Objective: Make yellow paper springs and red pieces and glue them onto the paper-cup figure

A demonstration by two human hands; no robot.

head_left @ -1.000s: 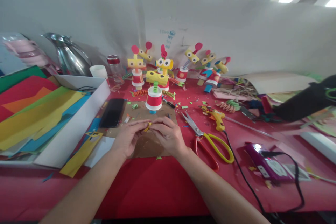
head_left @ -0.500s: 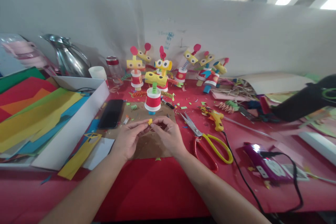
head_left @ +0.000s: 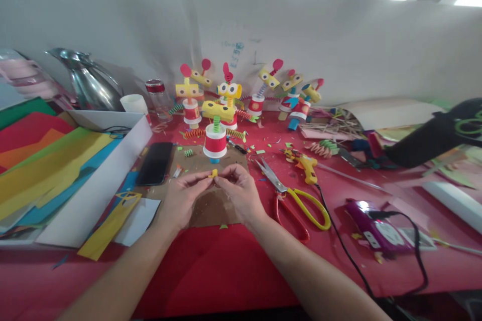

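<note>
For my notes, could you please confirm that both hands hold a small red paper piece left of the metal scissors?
Not quite: the left hand and right hand hold a small yellow paper piece, not a red one, left of the metal scissors, as the head view shows.

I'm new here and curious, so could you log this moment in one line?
left hand: pinching yellow piece | right hand: pinching it too | scissors: open, on table
</note>
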